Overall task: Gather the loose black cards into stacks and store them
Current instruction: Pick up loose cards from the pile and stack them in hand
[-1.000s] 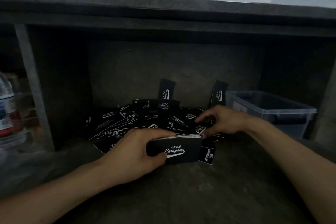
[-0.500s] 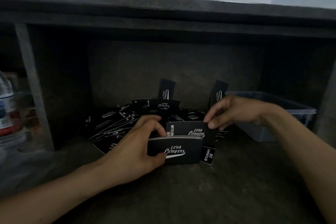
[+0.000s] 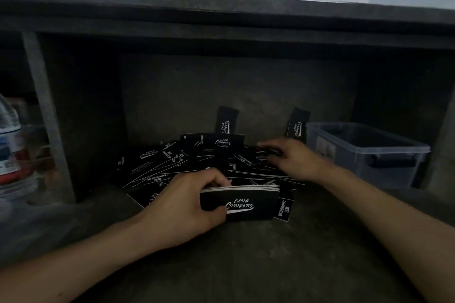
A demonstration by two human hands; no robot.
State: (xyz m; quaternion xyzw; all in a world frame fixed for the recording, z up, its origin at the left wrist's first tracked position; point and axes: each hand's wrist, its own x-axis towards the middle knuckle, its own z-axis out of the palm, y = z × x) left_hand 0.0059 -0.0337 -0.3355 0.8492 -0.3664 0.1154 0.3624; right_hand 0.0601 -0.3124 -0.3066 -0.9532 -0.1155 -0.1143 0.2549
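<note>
Black paper cards with white writing lie in a messy pile of loose cards [image 3: 172, 165] at the back of a grey, rough stone-like shelf [image 3: 246, 265]. In front of the pile, the left hand [image 3: 187, 206] holds a neat stack of black cards [image 3: 246, 202] standing on its long edge on the shelf. The fingers curl over the top of the stack and the thumb presses on its front face. The white edges of the cards show along the top.

The right hand [image 3: 293, 157] is further back, on the right side of the pile. Its fingers are stretched out almost straight and rest on the loose cards. The fingertips are blurry.

Two tall black cards lean up against the back wall, one in the middle [image 3: 225, 120] and one to the right [image 3: 296, 125]. A see-through plastic box [image 3: 369, 155] with no lid sits just right of the pile, close to the right wrist. On the far left, past a grey upright post [image 3: 46, 118], stands a clear plastic bottle with a red and white label [image 3: 12, 155]; it is too blurry to read. A thick grey slab [image 3: 221, 7] hangs over the shelf like a roof and makes it dark inside.

The front of the stack says "CLUB Camping" in curly white letters. A single black card [image 3: 283, 206] just beside the stack's right end says "CAMPING CLUB". The leaning cards show the same curly words, turned sideways.
</note>
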